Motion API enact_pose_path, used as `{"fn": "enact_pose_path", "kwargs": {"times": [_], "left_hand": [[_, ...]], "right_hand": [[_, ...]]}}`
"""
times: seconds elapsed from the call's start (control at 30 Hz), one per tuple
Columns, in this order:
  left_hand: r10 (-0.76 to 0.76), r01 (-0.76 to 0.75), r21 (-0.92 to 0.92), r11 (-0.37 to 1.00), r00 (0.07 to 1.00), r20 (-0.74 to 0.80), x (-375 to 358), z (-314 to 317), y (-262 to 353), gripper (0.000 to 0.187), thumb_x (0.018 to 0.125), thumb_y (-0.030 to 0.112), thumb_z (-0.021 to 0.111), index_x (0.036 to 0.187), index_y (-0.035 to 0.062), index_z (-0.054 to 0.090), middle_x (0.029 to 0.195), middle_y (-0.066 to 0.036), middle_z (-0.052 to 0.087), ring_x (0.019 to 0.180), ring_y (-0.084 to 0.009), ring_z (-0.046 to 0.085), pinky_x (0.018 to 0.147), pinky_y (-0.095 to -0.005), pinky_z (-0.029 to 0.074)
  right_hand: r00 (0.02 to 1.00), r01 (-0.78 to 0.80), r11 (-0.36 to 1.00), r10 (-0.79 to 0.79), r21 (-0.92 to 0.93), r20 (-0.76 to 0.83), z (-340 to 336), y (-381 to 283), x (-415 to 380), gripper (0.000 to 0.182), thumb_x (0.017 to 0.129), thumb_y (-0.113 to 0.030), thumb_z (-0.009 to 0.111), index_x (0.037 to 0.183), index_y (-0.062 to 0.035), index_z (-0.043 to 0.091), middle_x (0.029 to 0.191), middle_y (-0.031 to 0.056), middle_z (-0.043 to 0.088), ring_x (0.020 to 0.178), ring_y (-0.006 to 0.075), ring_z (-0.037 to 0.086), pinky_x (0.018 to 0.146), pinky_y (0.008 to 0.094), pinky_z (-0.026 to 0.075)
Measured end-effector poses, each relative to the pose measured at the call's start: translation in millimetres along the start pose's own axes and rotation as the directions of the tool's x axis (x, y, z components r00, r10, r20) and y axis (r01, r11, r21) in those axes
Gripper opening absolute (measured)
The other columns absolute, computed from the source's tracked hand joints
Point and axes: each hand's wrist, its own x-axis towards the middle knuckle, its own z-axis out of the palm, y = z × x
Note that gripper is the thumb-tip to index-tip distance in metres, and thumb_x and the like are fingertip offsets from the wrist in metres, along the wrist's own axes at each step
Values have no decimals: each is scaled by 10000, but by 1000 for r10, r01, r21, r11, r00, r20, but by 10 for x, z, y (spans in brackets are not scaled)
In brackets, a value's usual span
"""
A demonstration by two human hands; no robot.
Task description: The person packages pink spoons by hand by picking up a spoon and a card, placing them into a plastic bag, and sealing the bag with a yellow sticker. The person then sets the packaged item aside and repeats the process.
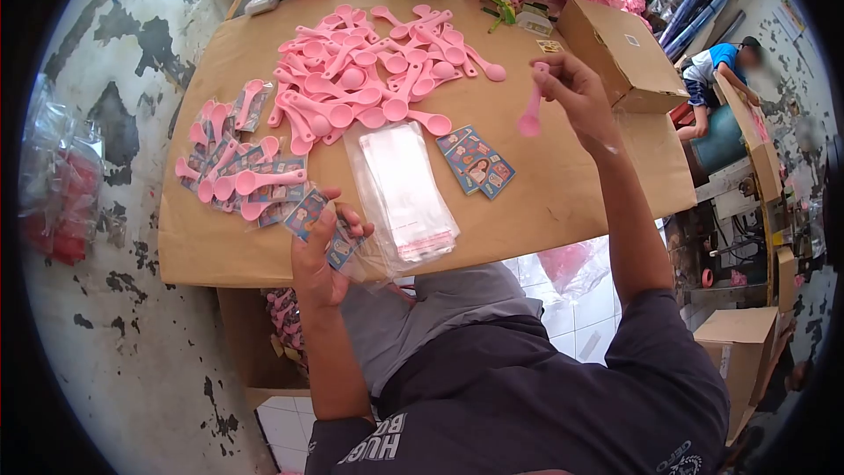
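Holding a pink spoon (533, 105) above the tabletop (563, 185) — right hand (580, 98), fingers closed on it; left hand (318, 251), fingers gripping a printed card (307, 212) near bagged spoons (224, 186).

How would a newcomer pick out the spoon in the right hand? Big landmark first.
Find the brown-covered table, then the heap of pink spoons on it. Right of that heap, the right hand pinches the target spoon by its handle, bowl lower in the picture. Unlike the heaped ones, it is held up singly, touching no other spoon.
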Motion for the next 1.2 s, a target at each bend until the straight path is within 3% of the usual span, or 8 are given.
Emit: {"fn": "enact_pose_path", "kwargs": {"times": [0.13, 0.23, 0.37, 0.43, 0.57, 0.63, 0.83, 1.2], "left_hand": [[-1, 1, -13, 1000, 1000, 6, 9, -19, -5, 392, 1026, 208, 611, 1330, -10, 490, 958, -107, 615, 848, -166, 647, 863, -396, 607], [5, -5, -12, 1000, 1000, -17, -5, -25, -13, 393, 1026, 206, 611, 1329, -11, 490, 956, -107, 615, 839, -165, 648, 861, -396, 608], [30, -30, 11, 999, 999, -38, -15, 0, -38, 390, 1029, 207, 607, 1331, -10, 488, 959, -108, 617, 850, -167, 646, 854, -392, 608], [45, -44, 27, 999, 998, -39, -8, 13, -45, 392, 1031, 209, 606, 1333, -11, 485, 960, -108, 618, 852, -167, 645, 851, -392, 609], [103, -105, -24, 994, 993, -63, 5, 4, -79, 396, 1046, 240, 593, 1348, 11, 478, 973, -102, 625, 851, -167, 640, 846, -395, 593], [128, -133, -70, 989, 989, -74, 47, -16, -33, 424, 1051, 308, 597, 1360, 41, 483, 1024, -97, 642, 860, -169, 637, 879, -400, 563], [476, -501, -283, 818, 865, -157, 322, 510, 234, 467, 1051, 391, 584, 1373, 68, 485, 1101, -96, 657, 976, -202, 662, 1064, -454, 512], [479, -458, -318, 830, 878, -14, 329, 781, -173, 465, 1064, 390, 553, 1369, 48, 472, 1064, -124, 653, 972, -213, 666, 1014, -497, 551]], "right_hand": [[974, -118, 940, 172, 321, -146, -74, 131, -44, 227, 970, -176, 720, 1097, -4, 643, 895, 31, 681, 830, 91, 655, 687, 217, 490], [957, -256, 966, 258, 35, -135, -111, 283, -121, 209, 950, -134, 729, 1085, -8, 632, 895, 32, 692, 781, 101, 667, 672, 217, 500], [928, -321, 892, 363, 318, -83, -191, 304, -170, 192, 942, -109, 726, 1076, -2, 638, 893, 28, 695, 761, 95, 664, 663, 227, 506], [958, -250, 940, 205, -233, -200, -166, 360, -217, 188, 946, -108, 723, 1068, 12, 646, 891, 27, 696, 772, 84, 658, 672, 233, 512], [968, -111, 990, 87, -92, -233, -78, 231, -319, 188, 951, -112, 728, 1056, 23, 652, 902, 48, 700, 803, 92, 665, 712, 240, 528], [929, 92, 978, -15, 189, -370, 110, 4, -457, 183, 957, -97, 723, 1060, 31, 643, 915, 80, 705, 807, 127, 682, 738, 263, 550], [981, -132, 888, 180, 440, -69, 870, -568, -1121, 122, 965, -42, 693, 1046, 20, 624, 917, 109, 711, 809, 162, 701, 752, 292, 578], [972, -236, 753, 181, 615, 151, 1311, -841, -1262, 174, 988, -41, 676, 1120, 43, 601, 1019, 134, 715, 899, 177, 721, 833, 307, 601]]}}
